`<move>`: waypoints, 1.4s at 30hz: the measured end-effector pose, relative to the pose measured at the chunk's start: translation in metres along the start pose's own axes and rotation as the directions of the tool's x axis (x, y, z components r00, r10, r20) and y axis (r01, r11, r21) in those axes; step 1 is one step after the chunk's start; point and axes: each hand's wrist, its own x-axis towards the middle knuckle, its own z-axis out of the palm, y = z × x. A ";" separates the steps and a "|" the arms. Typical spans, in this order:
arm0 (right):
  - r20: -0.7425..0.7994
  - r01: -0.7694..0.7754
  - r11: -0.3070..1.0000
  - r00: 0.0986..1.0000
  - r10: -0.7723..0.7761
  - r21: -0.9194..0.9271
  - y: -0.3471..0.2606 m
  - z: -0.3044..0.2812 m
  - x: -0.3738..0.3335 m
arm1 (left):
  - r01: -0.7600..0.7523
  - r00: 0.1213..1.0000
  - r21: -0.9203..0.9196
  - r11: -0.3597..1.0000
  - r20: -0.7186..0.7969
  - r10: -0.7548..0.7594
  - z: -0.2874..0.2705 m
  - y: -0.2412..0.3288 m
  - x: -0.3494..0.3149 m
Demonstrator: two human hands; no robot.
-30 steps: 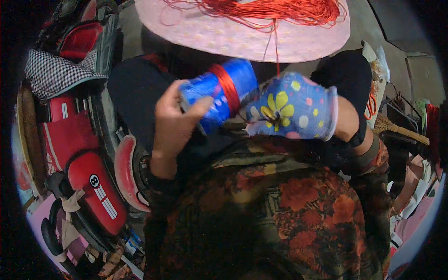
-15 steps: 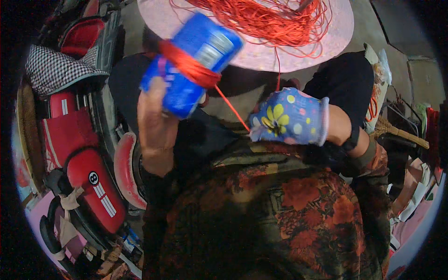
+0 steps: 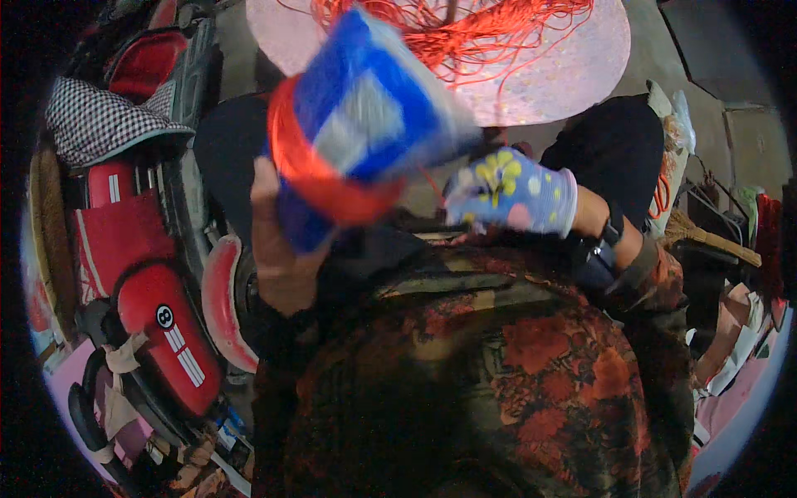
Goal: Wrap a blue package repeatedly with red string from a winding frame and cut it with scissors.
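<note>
My bare left hand (image 3: 281, 261) grips the lower end of a blue and white pack (image 3: 336, 104), smeared by motion. Several turns of red cord (image 3: 300, 158) are wound around its middle. To the right, in a blue patterned glove, my right hand (image 3: 516, 195) is closed with its fingertips toward the pack. A short length of cord shows blurred between the two hands. Beyond them, a loose heap of the same cord (image 3: 498, 37) lies on a pale pink round board (image 3: 585, 79), and a strand hangs over its near edge toward my right hand.
On the left are a checked cloth (image 3: 108, 124), a red padded seat (image 3: 170, 336) with white stripes and a red curved part (image 3: 228, 303). A straw broom (image 3: 710, 238) and some cardboard (image 3: 726, 336) lie to the right. My knees flank the work.
The pack has turned in my left hand and its far end has swung right. My right hand has moved slightly up. The heap of cord on the board has shifted its shape.
</note>
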 end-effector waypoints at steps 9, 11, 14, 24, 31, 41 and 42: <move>-0.296 -0.115 0.992 0.950 0.097 -0.044 -0.034 -0.051 0.028 | 0.236 0.927 0.680 0.694 0.057 -0.371 0.005 0.000 0.000; -0.278 -0.071 0.997 0.958 0.073 0.017 0.004 -0.038 0.026 | 0.169 0.914 0.568 0.806 0.215 -0.344 0.001 0.002 -0.004; -0.255 0.078 0.995 0.965 -0.062 0.054 0.034 -0.006 0.009 | 0.022 0.978 0.350 0.936 0.185 -0.092 -0.034 -0.015 -0.002; -0.028 0.090 0.908 0.993 -0.111 -0.409 -0.038 -0.039 0.030 | 0.200 0.965 0.688 0.697 -0.017 -0.260 0.008 -0.004 -0.003; -0.509 -0.146 0.984 0.858 0.072 -0.106 0.021 -0.052 0.001 | 0.086 0.944 0.248 0.965 0.289 -0.159 0.015 0.023 -0.016; -0.046 -0.001 0.957 0.999 -0.013 -0.290 -0.044 -0.022 -0.004 | 0.024 0.982 0.825 0.565 -0.126 0.141 0.004 0.007 0.004; -0.049 0.017 0.968 0.998 -0.030 -0.250 -0.050 -0.034 0.002 | 0.047 0.998 0.848 0.528 -0.061 0.008 0.000 0.003 -0.001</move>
